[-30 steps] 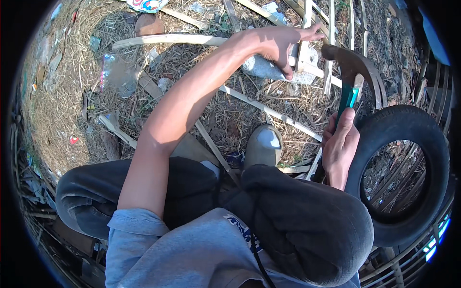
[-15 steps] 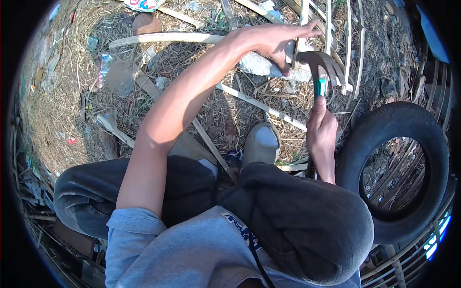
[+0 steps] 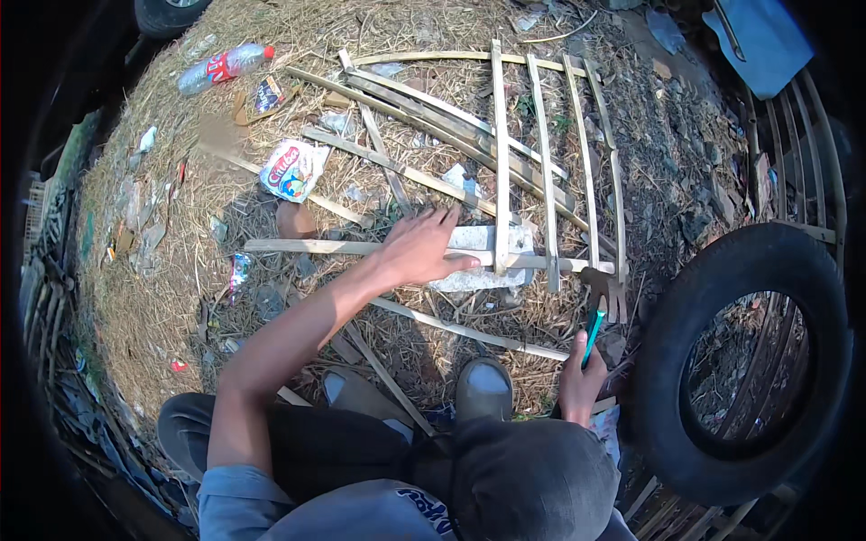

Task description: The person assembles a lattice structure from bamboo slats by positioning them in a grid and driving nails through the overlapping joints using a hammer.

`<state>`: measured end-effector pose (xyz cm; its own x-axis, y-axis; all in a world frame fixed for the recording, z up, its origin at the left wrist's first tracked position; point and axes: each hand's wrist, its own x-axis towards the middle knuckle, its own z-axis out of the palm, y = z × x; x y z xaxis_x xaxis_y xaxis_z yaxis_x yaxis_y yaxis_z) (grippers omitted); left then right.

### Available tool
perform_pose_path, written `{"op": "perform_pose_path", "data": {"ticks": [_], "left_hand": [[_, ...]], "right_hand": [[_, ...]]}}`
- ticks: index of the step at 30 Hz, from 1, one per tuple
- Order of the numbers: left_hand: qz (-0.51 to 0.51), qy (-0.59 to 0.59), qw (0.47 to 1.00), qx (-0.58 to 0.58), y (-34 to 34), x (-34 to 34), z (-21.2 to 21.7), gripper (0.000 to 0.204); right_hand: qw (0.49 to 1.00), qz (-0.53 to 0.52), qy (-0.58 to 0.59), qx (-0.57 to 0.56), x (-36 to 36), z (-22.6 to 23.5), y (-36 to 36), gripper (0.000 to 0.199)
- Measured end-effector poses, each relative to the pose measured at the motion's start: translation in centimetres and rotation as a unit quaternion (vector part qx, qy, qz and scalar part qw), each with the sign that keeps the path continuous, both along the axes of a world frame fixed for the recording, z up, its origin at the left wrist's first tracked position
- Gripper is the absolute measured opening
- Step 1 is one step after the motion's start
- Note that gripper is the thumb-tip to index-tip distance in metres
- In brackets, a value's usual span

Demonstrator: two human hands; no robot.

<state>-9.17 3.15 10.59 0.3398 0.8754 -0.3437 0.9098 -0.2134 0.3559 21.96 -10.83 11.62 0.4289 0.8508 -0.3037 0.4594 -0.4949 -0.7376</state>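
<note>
My left hand (image 3: 420, 250) lies on a long pale wooden slat (image 3: 316, 245), fingers stretched and thumb apart, just left of a crossing upright slat (image 3: 502, 135). Under the slat sits a whitish stone block (image 3: 469, 279), partly hidden by the wood and my hand. In my right hand (image 3: 580, 386) is a hammer (image 3: 596, 323) with a green handle. Its dark head is close to the right end of the long slat; whether they touch I cannot tell. Several upright slats cross the long one and a far slat (image 3: 424, 56), forming a loose lattice.
A black tyre (image 3: 658, 361) stands at the right beside slatted wood. Loose slats (image 3: 469, 334) lie before my shoes (image 3: 484, 388). Farther left are a plastic bottle (image 3: 225, 68) and a crumpled wrapper (image 3: 294, 171) on straw-covered ground.
The view has shifted, showing more ground ahead. My left hand has moved left from near the hammer head onto the long slat. My right hand still holds the hammer.
</note>
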Motion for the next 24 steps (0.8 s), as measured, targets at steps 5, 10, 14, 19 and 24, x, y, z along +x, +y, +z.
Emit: {"op": "perform_pose_path", "data": {"ticks": [5,10,14,19,24], "left_hand": [[-0.078,0.029,0.994,0.072,-2.9,-3.3,0.9,0.076],[-0.198,0.158,0.961,0.108,-3.1,-1.7,2.5,0.046],[-0.199,0.18,0.959,0.088,-2.7,1.9,3.7,0.036],[-0.096,0.142,0.985,-0.031,0.0,0.8,7.3,0.047],[0.076,-0.004,0.994,0.079,18.5,0.8,4.4,0.077]], "right_hand": [[0.997,0.032,-0.034,-0.059,-0.9,-1.5,-0.8,0.048],[0.997,0.044,-0.01,-0.063,0.0,-2.0,-1.1,0.046],[0.998,-0.003,-0.032,-0.045,3.7,-2.5,-1.3,0.043],[0.998,-0.053,-0.027,0.014,3.1,-3.2,0.3,0.042],[0.997,-0.06,0.014,0.047,4.6,-3.3,2.9,0.041]]}}
